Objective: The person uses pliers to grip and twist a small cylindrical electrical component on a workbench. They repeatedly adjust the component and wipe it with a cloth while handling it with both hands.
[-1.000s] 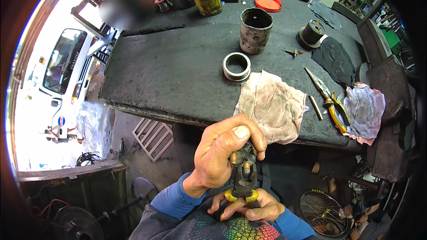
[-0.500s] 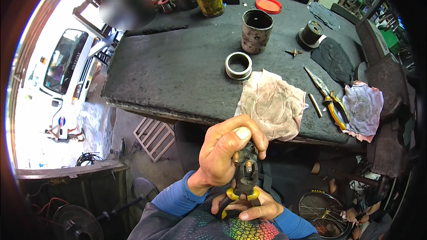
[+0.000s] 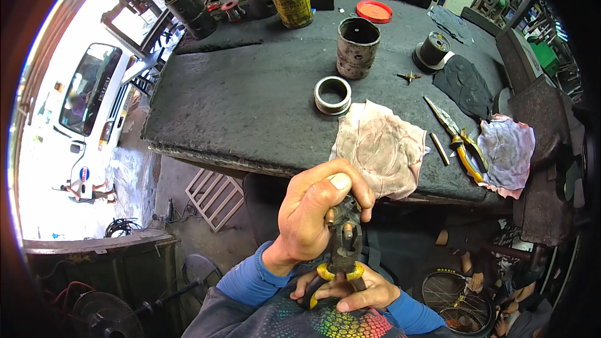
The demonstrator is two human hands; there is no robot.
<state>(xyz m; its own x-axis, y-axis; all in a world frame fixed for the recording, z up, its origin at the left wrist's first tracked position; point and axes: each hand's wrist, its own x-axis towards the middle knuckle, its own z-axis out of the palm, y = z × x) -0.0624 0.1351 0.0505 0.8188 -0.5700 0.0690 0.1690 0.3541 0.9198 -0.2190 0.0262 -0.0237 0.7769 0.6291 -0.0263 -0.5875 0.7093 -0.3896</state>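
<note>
My left hand [image 3: 311, 216] is closed around a dark, grimy metal part [image 3: 354, 211] with copper-coloured studs, in front of the workbench edge. Most of this part is hidden behind the fingers. Below it, my right hand [image 3: 370, 290] grips the black and yellow handles of a pair of pliers [image 3: 341, 259]. The jaws point up and lie around or against one copper stud [image 3: 348, 230]; whether they pinch it I cannot tell. Just beyond my left hand, a stained pinkish cloth [image 3: 383, 150] lies on the bench.
On the dark workbench [image 3: 238, 100] stand a metal ring [image 3: 333, 95], a grimy cylinder [image 3: 358, 50] and a yellow can [image 3: 291, 3]. Long-nose pliers [image 3: 457, 141] lie by another cloth [image 3: 508, 153] at right. A person's hand [image 3: 476, 283] is near a bicycle wheel [image 3: 456, 303], lower right.
The view has shifted slightly, and the bench things appear a little to the left. My hands keep nearly the same hold on the metal part and the pliers.
</note>
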